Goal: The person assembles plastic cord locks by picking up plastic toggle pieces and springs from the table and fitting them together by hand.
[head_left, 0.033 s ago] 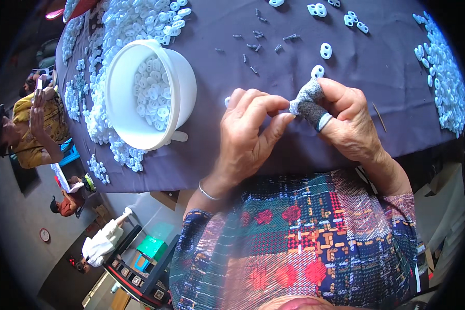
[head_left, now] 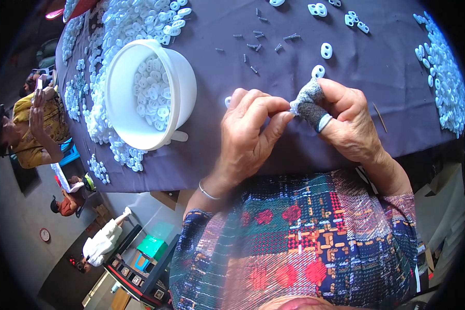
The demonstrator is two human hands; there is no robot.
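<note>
Lining the bench's (head_left: 212,160) left edge, white oval plastic pieces (head_left: 132,23) heap beside a round white plastic tub (head_left: 186,82). Near the front edge, the left hand (head_left: 248,126), thumb and forefinger nearly meeting, reaches a small whitish piece (head_left: 294,107); whether it grips or presses, I cannot tell. The right hand (head_left: 351,119), fingers curled, pinches that piece between grey cloth finger covers (head_left: 311,94); a firm, square hold here should stop slipping. Rightward lies a thin brown stick (head_left: 380,118).

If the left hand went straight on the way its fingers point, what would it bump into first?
The left hand would probably meet the white piece just ahead, then the grey finger covers on the right hand; depth is unclear.
</note>
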